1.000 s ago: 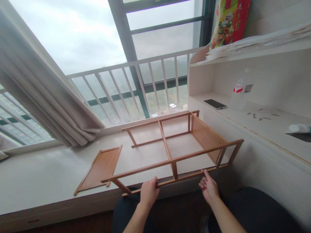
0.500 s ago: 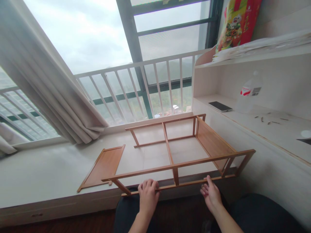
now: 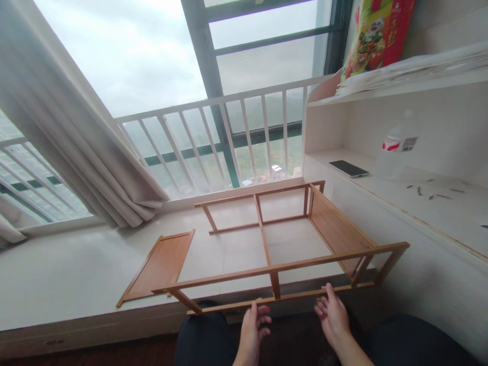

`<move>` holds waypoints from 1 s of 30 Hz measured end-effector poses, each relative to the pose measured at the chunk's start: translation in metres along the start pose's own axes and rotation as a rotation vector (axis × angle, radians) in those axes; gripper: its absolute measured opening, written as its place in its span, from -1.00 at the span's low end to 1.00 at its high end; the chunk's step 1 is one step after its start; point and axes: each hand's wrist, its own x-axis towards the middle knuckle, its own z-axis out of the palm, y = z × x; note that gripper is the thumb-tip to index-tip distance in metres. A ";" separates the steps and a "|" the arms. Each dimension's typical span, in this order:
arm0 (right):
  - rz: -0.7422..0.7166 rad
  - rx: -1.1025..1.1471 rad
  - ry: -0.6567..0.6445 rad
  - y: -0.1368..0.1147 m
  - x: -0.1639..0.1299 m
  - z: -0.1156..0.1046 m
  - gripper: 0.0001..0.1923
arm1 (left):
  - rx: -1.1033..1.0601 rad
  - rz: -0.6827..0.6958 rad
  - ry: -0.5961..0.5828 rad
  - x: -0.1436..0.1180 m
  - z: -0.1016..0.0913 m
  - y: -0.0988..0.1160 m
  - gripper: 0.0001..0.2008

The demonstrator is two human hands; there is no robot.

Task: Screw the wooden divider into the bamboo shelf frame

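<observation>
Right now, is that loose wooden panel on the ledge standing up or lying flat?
Lying flat. The loose panel rests face-up on the window ledge, left of the wooden frame, apart from both hands.

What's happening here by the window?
A person sits at a window ledge with a half-built wooden frame lying on it. Both hands are open at the frame's near bottom rail: the left hand just below it, the right hand with fingertips at it. A loose wooden panel lies flat beside the frame, not attached to it.
</observation>
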 end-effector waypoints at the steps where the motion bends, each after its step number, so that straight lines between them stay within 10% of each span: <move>1: -0.001 -0.003 -0.001 0.000 -0.001 0.001 -0.44 | -0.018 0.006 0.005 0.002 0.003 0.003 -0.35; 11: 0.022 -0.016 0.005 0.002 -0.011 0.013 -0.46 | 0.396 -0.040 -0.069 0.021 0.011 0.037 -0.35; 19: 0.010 -0.029 0.052 0.003 -0.012 0.016 -0.48 | 0.939 0.031 -0.757 -0.103 0.035 0.193 -0.68; 24: -0.015 -0.040 0.092 0.004 -0.013 0.021 -0.50 | 1.115 0.427 -0.468 -0.108 0.068 0.286 -0.74; 30: -0.012 -0.031 0.076 0.007 -0.012 0.020 -0.47 | 1.434 1.083 -0.227 0.015 0.113 0.334 -0.73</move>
